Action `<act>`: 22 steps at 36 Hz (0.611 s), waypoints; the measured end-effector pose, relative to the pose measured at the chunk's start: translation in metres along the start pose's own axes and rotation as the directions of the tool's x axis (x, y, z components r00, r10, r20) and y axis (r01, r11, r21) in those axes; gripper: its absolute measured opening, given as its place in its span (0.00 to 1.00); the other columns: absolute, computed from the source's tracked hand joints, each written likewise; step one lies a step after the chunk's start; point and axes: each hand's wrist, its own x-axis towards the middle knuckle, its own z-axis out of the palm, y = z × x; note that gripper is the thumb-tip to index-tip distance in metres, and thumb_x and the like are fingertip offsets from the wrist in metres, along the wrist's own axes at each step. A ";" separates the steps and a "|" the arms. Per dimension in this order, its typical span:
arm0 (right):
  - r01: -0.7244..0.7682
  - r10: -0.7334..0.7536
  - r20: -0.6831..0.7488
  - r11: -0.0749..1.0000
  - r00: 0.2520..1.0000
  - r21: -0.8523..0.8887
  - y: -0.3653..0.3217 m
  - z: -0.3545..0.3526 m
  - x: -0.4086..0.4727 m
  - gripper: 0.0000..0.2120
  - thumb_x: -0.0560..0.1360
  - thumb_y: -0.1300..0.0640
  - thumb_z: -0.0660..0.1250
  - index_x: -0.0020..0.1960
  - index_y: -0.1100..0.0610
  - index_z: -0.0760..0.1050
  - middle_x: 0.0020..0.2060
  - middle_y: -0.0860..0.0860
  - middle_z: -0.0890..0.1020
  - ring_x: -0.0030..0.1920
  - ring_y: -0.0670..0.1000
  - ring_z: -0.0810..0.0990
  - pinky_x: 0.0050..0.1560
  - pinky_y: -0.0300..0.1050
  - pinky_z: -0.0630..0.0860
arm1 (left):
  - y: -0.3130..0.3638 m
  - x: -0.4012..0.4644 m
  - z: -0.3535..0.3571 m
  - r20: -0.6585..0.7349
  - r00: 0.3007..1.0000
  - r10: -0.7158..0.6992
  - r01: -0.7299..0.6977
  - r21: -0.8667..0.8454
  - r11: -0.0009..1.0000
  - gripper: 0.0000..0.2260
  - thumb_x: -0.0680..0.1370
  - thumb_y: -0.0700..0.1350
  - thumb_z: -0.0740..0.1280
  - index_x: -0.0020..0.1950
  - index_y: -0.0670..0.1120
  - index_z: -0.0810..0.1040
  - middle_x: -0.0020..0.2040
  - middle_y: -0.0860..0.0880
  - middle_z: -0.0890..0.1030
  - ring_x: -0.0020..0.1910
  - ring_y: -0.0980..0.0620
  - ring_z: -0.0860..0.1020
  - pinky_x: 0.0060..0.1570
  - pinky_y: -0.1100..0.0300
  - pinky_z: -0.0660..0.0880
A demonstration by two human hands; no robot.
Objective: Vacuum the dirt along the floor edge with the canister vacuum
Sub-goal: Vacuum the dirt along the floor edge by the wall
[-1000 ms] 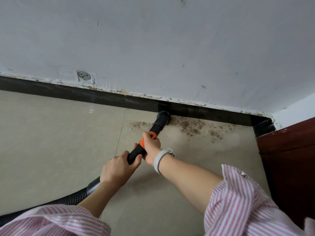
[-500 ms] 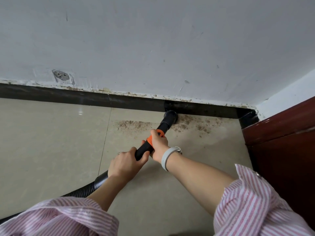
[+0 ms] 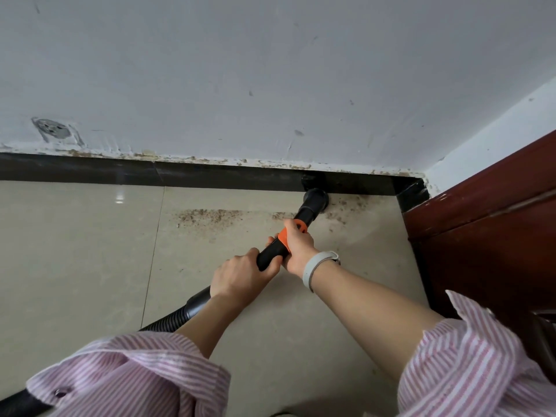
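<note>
Against the black skirting, the vacuum nozzle (image 3: pixel 315 200) meets the dirt (image 3: pixel 210 216); left hand (image 3: pixel 240 276) and right hand (image 3: pixel 296 246) both clasp the wand. Best keep the nozzle low, sweeping slowly along the edge.

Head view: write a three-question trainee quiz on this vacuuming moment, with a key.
1. True or false: the vacuum nozzle sits against the black baseboard.
2. Which hand grips the orange collar? A) left hand B) right hand
3. Fill in: the larger dirt patch still on the floor lies to the ____ of the nozzle.

Key: 1 true; 2 B; 3 left.
</note>
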 end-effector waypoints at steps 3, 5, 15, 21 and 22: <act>0.002 -0.002 -0.009 1.000 1.000 0.021 -0.008 -0.013 0.004 0.12 0.76 0.55 0.66 0.53 0.61 0.68 0.38 0.57 0.74 0.34 0.55 0.79 0.33 0.46 0.78 | 0.012 0.004 0.006 0.020 1.000 0.021 -0.021 -0.003 1.000 0.21 0.76 0.66 0.55 0.44 0.48 0.71 0.36 0.48 0.77 0.36 0.47 0.78 0.37 0.55 0.73; 0.005 -0.005 -0.015 1.000 1.000 0.024 -0.013 -0.020 0.006 0.12 0.76 0.55 0.67 0.51 0.61 0.68 0.38 0.57 0.74 0.34 0.55 0.79 0.33 0.46 0.78 | 0.020 0.005 0.009 0.029 0.999 0.035 -0.035 0.002 0.999 0.21 0.76 0.66 0.55 0.44 0.49 0.71 0.36 0.48 0.78 0.36 0.47 0.78 0.37 0.55 0.73; 0.022 -0.019 -0.047 0.999 0.999 0.049 -0.034 -0.052 0.009 0.10 0.75 0.55 0.67 0.48 0.61 0.68 0.37 0.56 0.73 0.33 0.54 0.77 0.34 0.47 0.77 | 0.053 0.010 0.026 0.058 0.994 0.094 -0.093 -0.013 0.996 0.21 0.77 0.66 0.54 0.45 0.48 0.70 0.34 0.49 0.76 0.35 0.48 0.77 0.36 0.56 0.72; 0.048 -0.045 -0.064 0.997 0.997 0.054 -0.033 -0.056 -0.001 0.09 0.76 0.56 0.66 0.49 0.60 0.68 0.36 0.56 0.73 0.33 0.55 0.78 0.34 0.47 0.77 | 0.054 -0.002 0.022 0.056 0.993 0.104 -0.102 -0.041 0.994 0.20 0.77 0.65 0.55 0.44 0.48 0.70 0.34 0.49 0.76 0.35 0.47 0.76 0.35 0.56 0.70; 0.050 -0.047 -0.067 0.998 0.997 0.046 -0.030 -0.055 -0.004 0.09 0.76 0.56 0.66 0.50 0.60 0.68 0.36 0.56 0.73 0.33 0.55 0.78 0.34 0.47 0.78 | 0.051 -0.005 0.020 0.055 0.994 0.097 -0.095 -0.048 0.994 0.20 0.77 0.65 0.55 0.44 0.48 0.70 0.34 0.49 0.75 0.35 0.46 0.76 0.35 0.56 0.70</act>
